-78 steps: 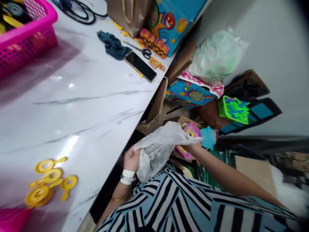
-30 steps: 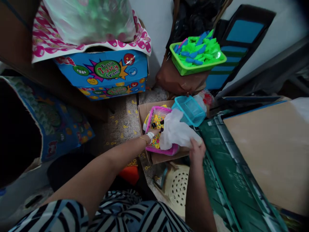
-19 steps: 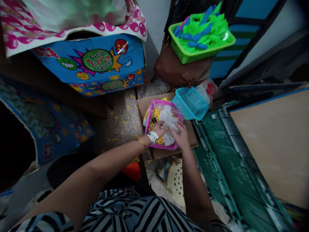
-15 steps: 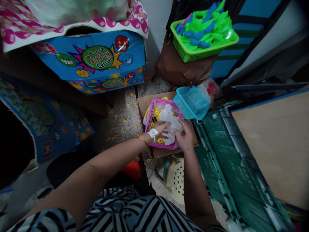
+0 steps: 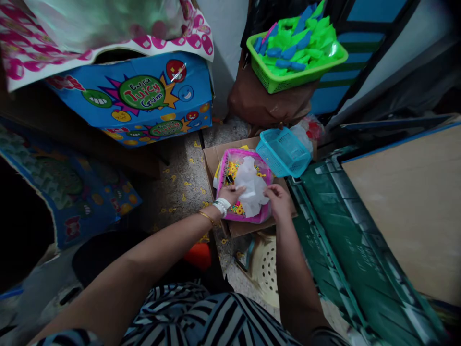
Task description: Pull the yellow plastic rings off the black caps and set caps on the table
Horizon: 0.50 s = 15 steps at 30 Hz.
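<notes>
A pink basket (image 5: pixel 224 168) lined with clear plastic sits on a cardboard piece and holds many small yellow pieces (image 5: pixel 233 169). Over them lies a crumpled white sheet (image 5: pixel 250 185). My left hand (image 5: pixel 230 194), with a white bracelet at its wrist, pinches the sheet's left side. On the right, my right hand (image 5: pixel 279 199) has its fingertips closed on the sheet's right edge. A small black object (image 5: pixel 229 179) rests among the yellow pieces, left of the sheet.
An empty blue basket (image 5: pixel 284 151) is behind on the right. Beyond it a green basket (image 5: pixel 298 79) holds green and blue pieces. Gum boxes (image 5: pixel 144 93) stand at left, a green crate (image 5: pixel 345 250) at right. Yellow bits are scattered on the floor (image 5: pixel 187 158); a perforated cream stool (image 5: pixel 266 264) is near.
My left hand's fingers, spread over the sheet before, have closed on its left side. The right fingers have come together at its right edge, and the sheet has shifted a little.
</notes>
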Available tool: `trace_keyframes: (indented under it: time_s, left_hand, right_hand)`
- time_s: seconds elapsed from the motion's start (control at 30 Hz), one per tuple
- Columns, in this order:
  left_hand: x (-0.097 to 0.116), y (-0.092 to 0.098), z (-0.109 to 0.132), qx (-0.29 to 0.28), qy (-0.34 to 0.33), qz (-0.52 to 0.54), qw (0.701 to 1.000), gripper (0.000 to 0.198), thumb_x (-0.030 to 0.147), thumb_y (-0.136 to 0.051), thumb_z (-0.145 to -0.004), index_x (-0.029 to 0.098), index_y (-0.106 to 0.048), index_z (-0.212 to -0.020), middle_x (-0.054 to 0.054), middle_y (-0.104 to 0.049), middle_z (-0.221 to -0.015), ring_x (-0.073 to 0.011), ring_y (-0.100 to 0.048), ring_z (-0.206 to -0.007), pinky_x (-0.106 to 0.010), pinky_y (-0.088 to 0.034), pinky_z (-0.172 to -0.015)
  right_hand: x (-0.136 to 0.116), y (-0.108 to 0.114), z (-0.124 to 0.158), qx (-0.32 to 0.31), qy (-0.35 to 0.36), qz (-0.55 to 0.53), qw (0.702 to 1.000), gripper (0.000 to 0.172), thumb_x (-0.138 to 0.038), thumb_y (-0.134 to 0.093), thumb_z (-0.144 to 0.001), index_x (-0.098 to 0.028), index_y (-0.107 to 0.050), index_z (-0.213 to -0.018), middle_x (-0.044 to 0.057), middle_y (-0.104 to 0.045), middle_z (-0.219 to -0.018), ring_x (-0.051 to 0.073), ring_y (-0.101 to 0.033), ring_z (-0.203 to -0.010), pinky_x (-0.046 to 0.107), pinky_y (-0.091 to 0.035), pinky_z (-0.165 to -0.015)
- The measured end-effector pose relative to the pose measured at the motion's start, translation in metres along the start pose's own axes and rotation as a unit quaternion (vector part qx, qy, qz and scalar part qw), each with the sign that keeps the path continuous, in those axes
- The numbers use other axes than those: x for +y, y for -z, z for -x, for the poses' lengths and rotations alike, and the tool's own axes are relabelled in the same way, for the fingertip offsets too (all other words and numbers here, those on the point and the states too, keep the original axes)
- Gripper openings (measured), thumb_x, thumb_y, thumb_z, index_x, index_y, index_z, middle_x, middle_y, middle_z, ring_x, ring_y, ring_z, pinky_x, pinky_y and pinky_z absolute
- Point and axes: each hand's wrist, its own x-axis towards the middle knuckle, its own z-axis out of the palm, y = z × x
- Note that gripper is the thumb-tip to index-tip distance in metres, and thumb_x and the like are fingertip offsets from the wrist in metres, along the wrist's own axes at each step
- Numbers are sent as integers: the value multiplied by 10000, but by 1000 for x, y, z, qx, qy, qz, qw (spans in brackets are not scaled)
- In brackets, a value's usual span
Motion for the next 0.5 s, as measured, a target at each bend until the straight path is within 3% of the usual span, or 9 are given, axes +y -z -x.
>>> trace_keyframes:
  time_s: [0.13, 0.2, 0.27, 0.4, 0.5]
  left_hand:
    - [15, -11, 10, -11, -18, 17, 1000, 359, 473, -793, -607, 163, -616, -567, 23, -538, -500, -124, -525, -563, -221, -397, -521]
    - [25, -18, 15, -35, -29, 32, 998, 332, 449, -784, -614, 151, -638, -606, 10, -583, -566, -120, -542, -588, -218, -418, -554]
    - [34, -20, 19, -62, -42, 48, 996, 276, 370, -801, -587, 141, -655, -639, 3, -620, -632, -115, -561, -629, -213, -444, -610]
    - [45, -5, 15, -57, -62, 76, 994, 234, 240, -827, -530, 156, -663, -674, 37, -622, -642, -90, -552, -633, -201, -454, -647]
    - [43, 11, 7, -13, -57, 98, 993, 278, 284, -845, -526, 166, -686, -722, 41, -625, -623, -93, -542, -612, -212, -452, -618]
  right_hand:
    - [-20, 0, 12, -35, 29, 10, 999, 323, -403, -741, -680, -184, -649, -898, 15, -670, -799, 160, -593, -720, 276, -483, -677]
    - [-26, -3, 19, -59, 37, 26, 997, 305, -387, -786, -640, -172, -658, -816, 7, -646, -719, 159, -570, -659, 272, -470, -632]
    - [-30, -4, 24, -39, 55, 33, 997, 268, -392, -767, -676, -172, -635, -751, -4, -615, -692, 151, -548, -650, 270, -461, -643]
    - [-32, 4, 18, 32, 114, 72, 990, 270, -440, -627, -812, -190, -632, -913, 35, -645, -913, 181, -579, -844, 311, -463, -814]
    - [-17, 10, 15, 45, 121, 132, 983, 340, -458, -649, -767, -180, -655, -961, 79, -648, -968, 226, -568, -929, 372, -447, -882]
